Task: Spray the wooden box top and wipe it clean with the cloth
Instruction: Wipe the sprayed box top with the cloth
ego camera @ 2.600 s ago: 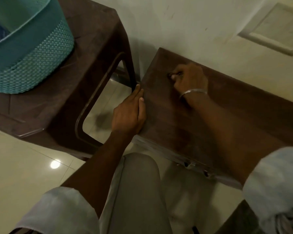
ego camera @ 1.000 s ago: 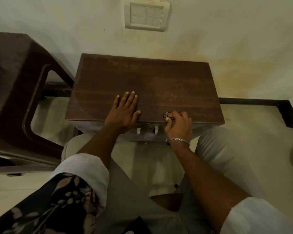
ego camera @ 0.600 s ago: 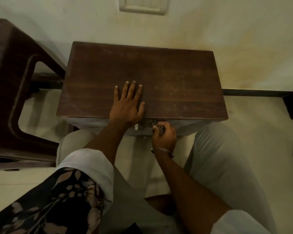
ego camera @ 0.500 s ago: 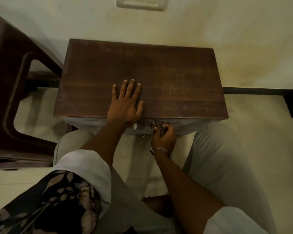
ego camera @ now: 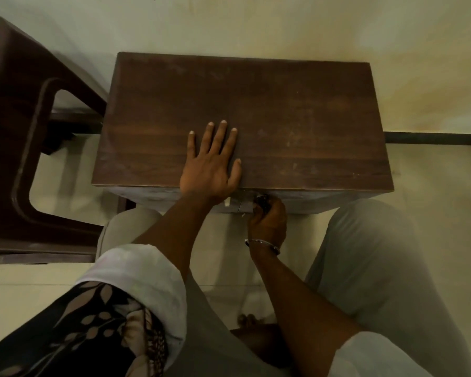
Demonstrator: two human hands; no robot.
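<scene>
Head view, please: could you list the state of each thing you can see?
wooden box: closed, top bare.
left hand: flat, fingers spread on the box top.
right hand: closed on a small patterned cloth at the box's front.
brown stool: upright beside the box.

Left hand [ego camera: 211, 164] flat, fingers spread, on box top [ego camera: 283, 110] near front edge. Right hand [ego camera: 268, 220] below edge at box front, fist closed on small dark patterned thing [ego camera: 262, 203], possibly cloth. Stool [ego camera: 14, 131] at left.
</scene>
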